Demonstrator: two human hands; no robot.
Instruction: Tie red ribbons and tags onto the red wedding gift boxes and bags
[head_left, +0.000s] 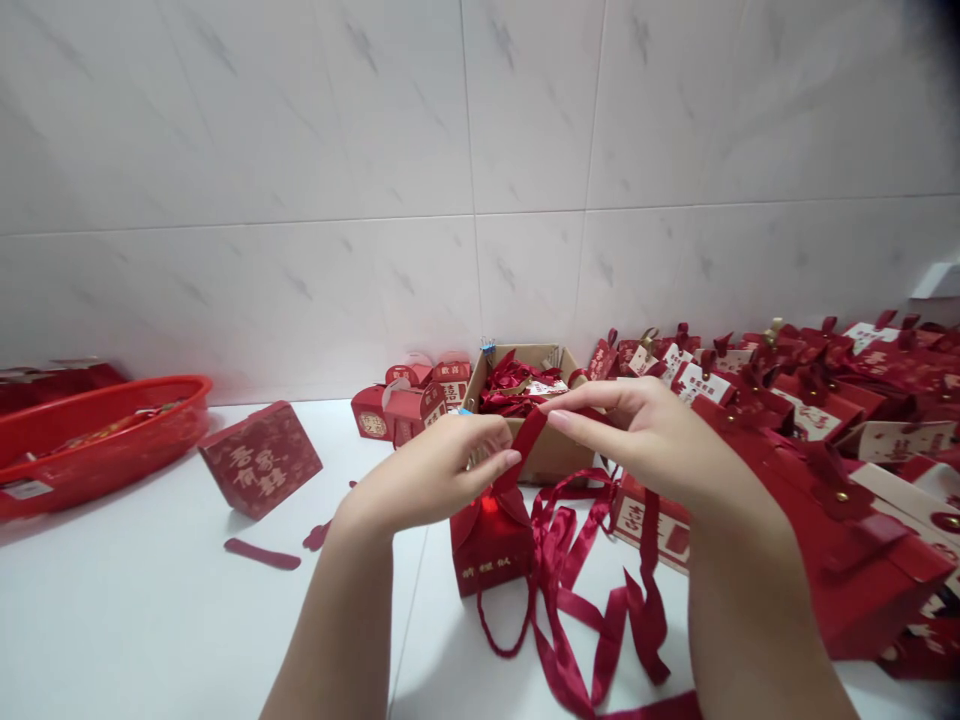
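Above a small red gift box (491,545) with gold characters, both hands are at a dark red ribbon (529,436). My left hand (442,470) is closed, its thumb and fingers pinching the ribbon just over the box top. To the right, my right hand (630,425) pinches the upper part of the same ribbon between thumb and forefinger. Loose loops of ribbon (559,570) trail on the white table beside the box. A twisted red cord handle (504,650) hangs at the front of the box.
Behind the hands stands a cardboard box (559,455) of red ribbons. Small red boxes (405,400) sit beside it. Many red gift boxes (817,500) fill the right side. A red basin (105,450), a red box (262,460) and a flat strip (262,553) lie left.
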